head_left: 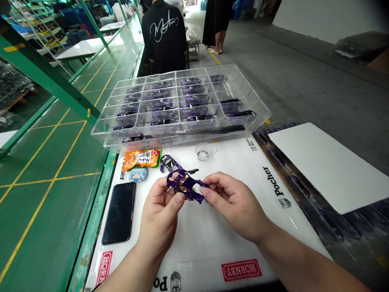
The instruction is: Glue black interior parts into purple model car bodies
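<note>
Between my two hands, above the white table, is a purple model car body shell (189,185) with open gaps in it. My left hand (162,207) grips its left end, the thumb on the near edge. At the other end, my right hand (232,198) pinches the shell between thumb and fingers. Just behind it lies a second purple car piece (170,163) with black and silver parts, on the table. A small clear round dish (204,151) holding tiny bits stands beyond my right hand.
A divided clear plastic tray (179,132) of purple car shells spans the table's back. On the left lie a phone (119,213), an orange snack packet (141,159) and a small blue case (138,174). A white board (331,166) covers more trays at right. A person (164,36) sits ahead.
</note>
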The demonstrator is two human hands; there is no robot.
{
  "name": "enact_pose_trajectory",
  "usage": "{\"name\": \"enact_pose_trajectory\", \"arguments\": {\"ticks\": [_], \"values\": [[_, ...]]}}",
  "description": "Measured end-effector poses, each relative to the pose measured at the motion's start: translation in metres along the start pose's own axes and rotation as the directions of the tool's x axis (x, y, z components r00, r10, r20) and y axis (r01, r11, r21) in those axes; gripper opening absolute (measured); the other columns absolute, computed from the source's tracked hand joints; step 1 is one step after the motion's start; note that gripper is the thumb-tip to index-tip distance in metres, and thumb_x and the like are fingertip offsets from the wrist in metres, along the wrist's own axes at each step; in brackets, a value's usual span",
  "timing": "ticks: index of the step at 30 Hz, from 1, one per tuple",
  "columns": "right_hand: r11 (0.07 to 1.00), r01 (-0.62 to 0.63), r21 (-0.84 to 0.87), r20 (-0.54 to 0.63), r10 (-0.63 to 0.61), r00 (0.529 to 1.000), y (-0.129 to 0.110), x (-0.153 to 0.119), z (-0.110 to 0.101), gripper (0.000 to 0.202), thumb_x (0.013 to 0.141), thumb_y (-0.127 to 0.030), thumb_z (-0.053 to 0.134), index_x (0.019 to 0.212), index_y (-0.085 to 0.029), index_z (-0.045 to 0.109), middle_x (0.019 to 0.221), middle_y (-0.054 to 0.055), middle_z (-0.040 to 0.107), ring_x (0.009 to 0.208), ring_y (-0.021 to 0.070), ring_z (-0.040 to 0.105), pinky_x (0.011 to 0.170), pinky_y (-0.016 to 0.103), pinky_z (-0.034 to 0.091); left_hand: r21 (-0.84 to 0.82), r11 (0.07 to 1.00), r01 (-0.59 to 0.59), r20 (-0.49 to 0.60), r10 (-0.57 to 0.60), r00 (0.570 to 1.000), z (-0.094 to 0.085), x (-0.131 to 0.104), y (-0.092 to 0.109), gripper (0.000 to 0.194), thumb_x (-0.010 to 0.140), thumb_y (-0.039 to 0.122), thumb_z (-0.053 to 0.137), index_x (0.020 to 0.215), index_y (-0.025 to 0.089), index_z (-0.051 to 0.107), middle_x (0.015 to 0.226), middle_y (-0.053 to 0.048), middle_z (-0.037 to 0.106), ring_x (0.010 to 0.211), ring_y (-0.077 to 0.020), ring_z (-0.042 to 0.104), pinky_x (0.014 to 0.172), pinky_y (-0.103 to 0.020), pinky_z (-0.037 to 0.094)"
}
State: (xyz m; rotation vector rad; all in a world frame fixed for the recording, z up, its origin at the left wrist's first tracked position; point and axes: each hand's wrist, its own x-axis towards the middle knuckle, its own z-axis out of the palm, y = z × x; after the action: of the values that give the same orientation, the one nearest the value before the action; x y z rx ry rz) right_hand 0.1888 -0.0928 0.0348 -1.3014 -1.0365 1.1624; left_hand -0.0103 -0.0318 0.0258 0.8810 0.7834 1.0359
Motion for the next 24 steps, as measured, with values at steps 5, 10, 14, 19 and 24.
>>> {"name": "enact_pose_trajectory", "arguments": {"ticks": [5, 10, 14, 19, 24], "values": [[0.931, -0.19, 0.31, 0.146, 0.151, 0.978, 0.008, 0.003, -0.001, 0.038, 0.104, -0.056, 0.092, 0.112, -0.022, 0.08, 0.086, 0.0, 0.078, 0.071, 0.0126, 0.067, 0.07, 0.025, 0.058, 0.143, 0.989, -0.049, 0.078, 0.038, 0.996, 0.001, -0.004, -0.003, 0.068, 0.082, 0.021, 0.111, 0.138, 0.031, 0.074, 0.131, -0.003, 0.081, 0.119, -0.0211, 0.078, 0.107, -0.034, 0.063], [0.853, -0.284, 0.439, 0.214, 0.207, 0.955, 0.008, 0.006, 0.001, 0.038, 0.102, -0.054, 0.097, 0.107, -0.02, 0.082, 0.086, 0.001, 0.077, 0.067, 0.0098, 0.062, 0.064, 0.021, 0.053, 0.14, 0.986, 0.089, 0.271, -0.124, 0.955, 0.003, -0.004, -0.003, 0.051, 0.096, 0.029, 0.102, 0.137, 0.025, 0.074, 0.123, -0.007, 0.083, 0.109, -0.0253, 0.082, 0.103, -0.04, 0.062], [0.86, -0.304, 0.411, 0.225, 0.227, 0.947, 0.008, 0.004, 0.003, 0.038, 0.101, -0.056, 0.097, 0.105, -0.02, 0.084, 0.086, 0.002, 0.077, 0.07, 0.0115, 0.063, 0.067, 0.023, 0.053, 0.209, 0.977, 0.049, 0.29, -0.11, 0.951, 0.004, -0.002, 0.0, 0.041, 0.097, 0.034, 0.1, 0.132, 0.023, 0.081, 0.121, -0.01, 0.082, 0.109, -0.0283, 0.079, 0.102, -0.041, 0.061], [0.899, -0.276, 0.341, 0.2, 0.217, 0.956, 0.015, 0.002, 0.005, 0.038, 0.102, -0.059, 0.094, 0.109, -0.023, 0.086, 0.091, 0.001, 0.076, 0.07, 0.0119, 0.06, 0.069, 0.026, 0.054, 0.243, 0.97, 0.019, 0.251, -0.082, 0.965, 0.006, -0.002, 0.004, 0.035, 0.092, 0.037, 0.103, 0.121, 0.023, 0.089, 0.134, -0.014, 0.078, 0.123, -0.0345, 0.075, 0.101, -0.042, 0.061], [0.985, -0.164, 0.047, 0.144, 0.156, 0.977, 0.014, 0.004, 0.001, 0.041, 0.108, -0.063, 0.085, 0.108, -0.023, 0.087, 0.088, 0.003, 0.075, 0.077, 0.0169, 0.064, 0.071, 0.029, 0.055, 0.147, 0.979, 0.14, 0.222, -0.17, 0.96, 0.006, 0.0, 0.002, 0.036, 0.092, 0.035, 0.103, 0.121, 0.023, 0.085, 0.125, -0.01, 0.083, 0.104, -0.0261, 0.076, 0.1, -0.04, 0.06]]}}
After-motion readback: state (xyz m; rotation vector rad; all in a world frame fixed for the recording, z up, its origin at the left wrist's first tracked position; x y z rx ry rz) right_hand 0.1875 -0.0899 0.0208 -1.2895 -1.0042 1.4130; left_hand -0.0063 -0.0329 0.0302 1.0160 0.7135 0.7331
